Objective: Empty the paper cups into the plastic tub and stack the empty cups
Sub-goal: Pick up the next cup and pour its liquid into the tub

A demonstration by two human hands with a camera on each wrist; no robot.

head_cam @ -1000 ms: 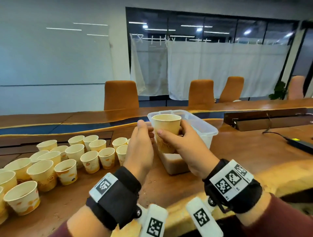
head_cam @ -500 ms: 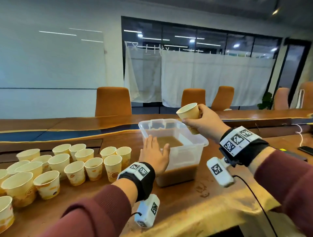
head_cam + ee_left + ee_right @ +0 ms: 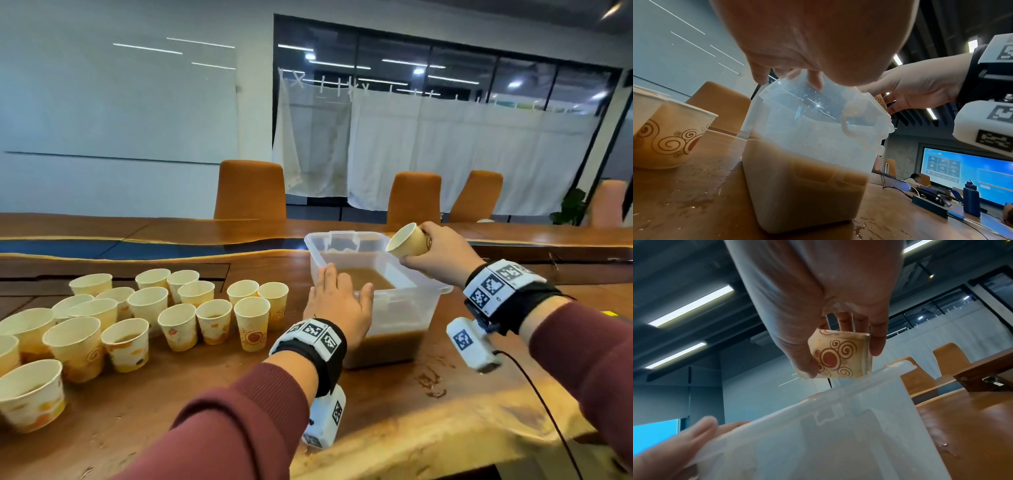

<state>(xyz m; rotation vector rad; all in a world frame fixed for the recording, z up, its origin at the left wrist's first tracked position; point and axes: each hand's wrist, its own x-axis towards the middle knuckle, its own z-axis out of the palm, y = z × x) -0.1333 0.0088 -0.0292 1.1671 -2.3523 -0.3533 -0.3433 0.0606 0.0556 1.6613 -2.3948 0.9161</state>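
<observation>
Head view: right hand grips paper cup, tipped sideways above far right corner of plastic tub. Left hand, fingers spread, presses tub's near left corner. Tub part-filled with brown liquid. Many upright cups toward table's left edge, several holding liquid; no stack visible.

Left wrist view: fingertips on tub rim.

Right wrist view: fingers curled round cup; most emptying left.

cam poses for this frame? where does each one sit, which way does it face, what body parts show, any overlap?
Head: on the head, facing forward and down at the plastic tub; shows left hand, right hand, both sleeves.
Left wrist: low by the table, looking up past the left hand on the tub rim.
Right wrist: under the right hand, looking up at its grip on the paper cup.
Shared: the tub shows in all three views.
</observation>
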